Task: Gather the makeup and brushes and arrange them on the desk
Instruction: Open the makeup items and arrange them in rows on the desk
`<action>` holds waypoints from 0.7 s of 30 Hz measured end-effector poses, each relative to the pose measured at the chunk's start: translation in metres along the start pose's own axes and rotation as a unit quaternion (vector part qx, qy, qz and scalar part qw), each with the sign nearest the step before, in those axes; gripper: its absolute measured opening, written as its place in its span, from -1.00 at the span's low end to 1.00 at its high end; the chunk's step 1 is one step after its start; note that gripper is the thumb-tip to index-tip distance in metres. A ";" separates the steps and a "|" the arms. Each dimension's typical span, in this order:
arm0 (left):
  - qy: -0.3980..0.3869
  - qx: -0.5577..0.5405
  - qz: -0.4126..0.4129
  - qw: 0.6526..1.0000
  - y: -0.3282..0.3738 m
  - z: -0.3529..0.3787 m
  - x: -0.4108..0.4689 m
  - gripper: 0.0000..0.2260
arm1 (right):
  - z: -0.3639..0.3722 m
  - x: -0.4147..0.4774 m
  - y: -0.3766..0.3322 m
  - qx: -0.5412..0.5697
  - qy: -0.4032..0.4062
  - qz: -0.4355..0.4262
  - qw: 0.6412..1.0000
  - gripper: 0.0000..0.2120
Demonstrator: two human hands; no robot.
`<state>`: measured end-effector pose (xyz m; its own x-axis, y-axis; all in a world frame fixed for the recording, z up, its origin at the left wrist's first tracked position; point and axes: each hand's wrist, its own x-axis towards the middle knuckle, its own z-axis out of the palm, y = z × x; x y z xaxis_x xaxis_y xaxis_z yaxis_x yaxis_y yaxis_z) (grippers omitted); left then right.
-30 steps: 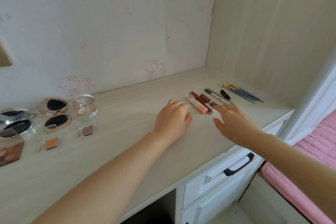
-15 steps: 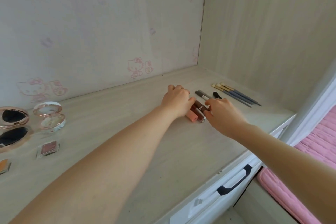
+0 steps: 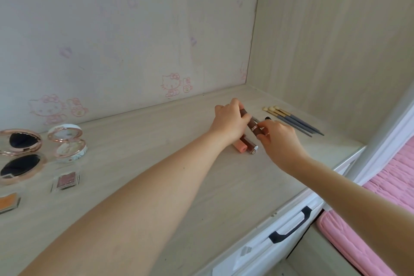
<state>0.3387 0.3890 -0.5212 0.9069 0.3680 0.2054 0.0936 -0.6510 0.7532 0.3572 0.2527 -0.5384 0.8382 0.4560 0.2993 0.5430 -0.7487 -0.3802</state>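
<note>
No legible text, brand or number anywhere; only pink cartoon-cat prints [image 3: 171,84] on back wall [image 3: 134,29].

I am facing a pale cat-printed wall [image 3: 134,40] above a light wood-grain tabletop [image 3: 156,132], with a pink quilted bed [image 3: 396,175] lying at my right.

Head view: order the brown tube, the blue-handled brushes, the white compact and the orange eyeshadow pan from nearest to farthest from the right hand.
1. Brown tube: pinched in the right hand itself.
2. Blue-handled brushes: just beyond the hand, toward the side wall.
3. White compact: far left, open, near the back wall.
4. Orange eyeshadow pan: at the frame's left edge.
</note>
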 end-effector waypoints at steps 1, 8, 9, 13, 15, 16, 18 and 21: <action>0.010 -0.032 -0.011 0.999 0.001 -0.002 -0.003 -0.80 | -0.002 -0.002 -0.003 0.012 0.009 0.001 1.000 -0.77; 0.055 -0.128 -0.043 0.989 0.003 -0.031 -0.029 -0.84 | -0.014 -0.018 -0.031 0.079 0.044 0.007 0.996 -0.75; 0.061 -0.143 -0.045 0.987 0.003 -0.036 -0.035 -0.84 | -0.016 -0.022 -0.035 0.089 0.046 0.006 0.995 -0.75; 0.086 -0.177 -0.052 0.979 0.003 -0.057 -0.063 -0.76 | -0.025 -0.043 -0.057 0.154 0.046 0.001 0.987 -0.73; 0.099 -0.196 -0.057 0.974 -0.002 -0.068 -0.079 -0.73 | -0.027 -0.056 -0.069 0.174 0.045 -0.003 0.984 -0.77; 0.106 -0.202 -0.059 0.972 -0.006 -0.073 -0.087 -0.71 | -0.028 -0.063 -0.075 0.180 0.048 -0.007 0.983 -0.81; 0.110 -0.217 -0.071 0.967 -0.014 -0.084 -0.106 -0.70 | -0.026 -0.076 -0.088 0.192 0.048 -0.017 0.980 -0.87; 0.112 -0.266 -0.090 0.953 -0.025 -0.102 -0.138 -0.76 | -0.023 -0.094 -0.108 0.215 0.033 -0.036 0.975 -0.90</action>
<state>0.1692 0.4226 -0.5043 0.7795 0.6135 0.1266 -0.0359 -0.1579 0.9868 0.2187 0.2796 -0.5059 0.7995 0.4573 0.3895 0.5838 -0.4388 -0.6831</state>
